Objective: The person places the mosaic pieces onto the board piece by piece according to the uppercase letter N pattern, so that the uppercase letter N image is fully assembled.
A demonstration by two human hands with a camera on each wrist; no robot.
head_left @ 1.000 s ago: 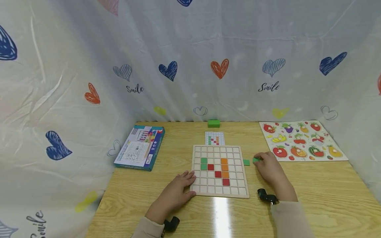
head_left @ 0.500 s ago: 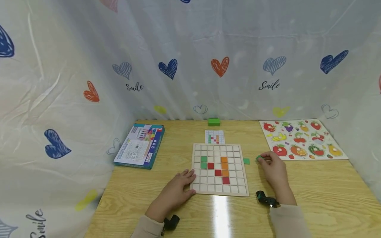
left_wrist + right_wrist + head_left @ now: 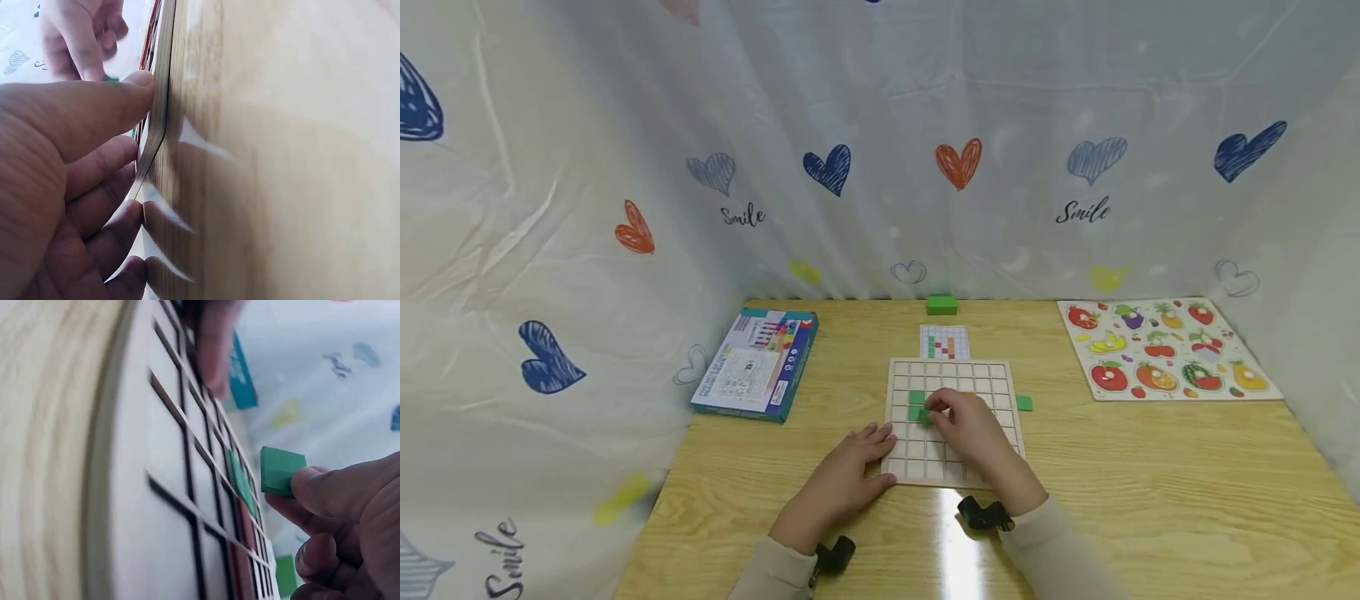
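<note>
Between thumb and finger my right hand (image 3: 973,429) pinches a green square tile (image 3: 282,470), held just above the wooden grid board (image 3: 955,482). In the head view that tile is beside two green tiles (image 3: 917,398) set in the board's left part. Most of the red and orange tiles are hidden behind the right hand; a sliver of an orange tile (image 3: 970,394) shows. My left hand (image 3: 844,475) rests at the board's left edge, fingers spread and touching the frame. One more green tile (image 3: 1025,403) lies on the table by the board's right edge.
A small pattern card (image 3: 944,342) lies behind the board, with a green block (image 3: 942,305) beyond it. At the left is a boxed game (image 3: 756,364). A fruit puzzle board (image 3: 1168,350) lies at the right. A printed curtain (image 3: 895,150) hangs behind the table.
My right hand has carried the green tile leftward from the table right of the board to over the grid. The left hand has stayed at the board's edge.
</note>
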